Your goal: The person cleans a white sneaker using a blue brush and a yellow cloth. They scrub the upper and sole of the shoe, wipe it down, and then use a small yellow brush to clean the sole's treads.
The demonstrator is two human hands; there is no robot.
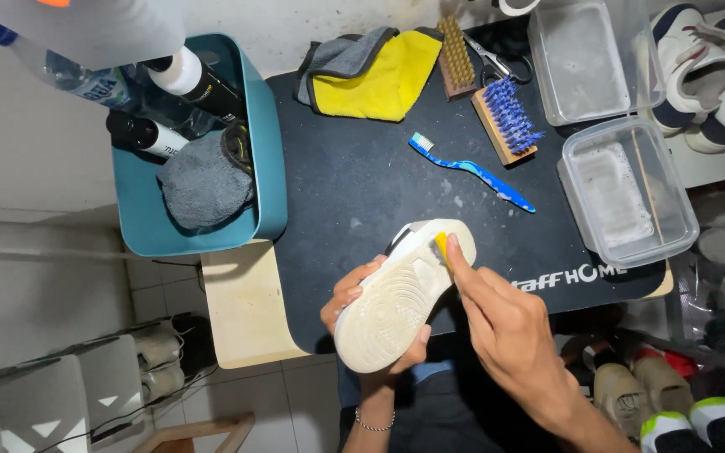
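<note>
The left hand (362, 306) has its grip wrapped around a white shoe (400, 294), held sole-up with fingers curled over one long edge and the thumb over the other. The shoe hangs above the near edge of the black mat (354, 176), toe end toward the mat's middle and heel end out past the mat's front edge, over the person's lap. The right hand (509, 331) comes in from the mat's near right side, its grip pinched narrow on a small yellow tool (441, 248) pressed to the sole near the toe; what kind of tool it is cannot be told.

On the mat, a blue toothbrush (470, 172) lies slantwise just beyond the shoe, with a bare stretch of mat between them. Farther back sit a blue-bristled brush (507, 117), a brown-bristled brush (455, 54), scissors (501, 63) and a yellow and grey cloth (375, 71) at the mat's far edge. Two clear plastic tubs (627, 189) stand at the mat's right edge, the nearer one overhanging it. A teal bin (266, 168) with bottles and a grey cloth (207, 184) stands against the mat's left edge. The mat's left half is open. The wooden worktop (245, 306) shows bare at the mat's near left corner. More shoes (631, 390) lie on the floor below the mat's right front corner.
</note>
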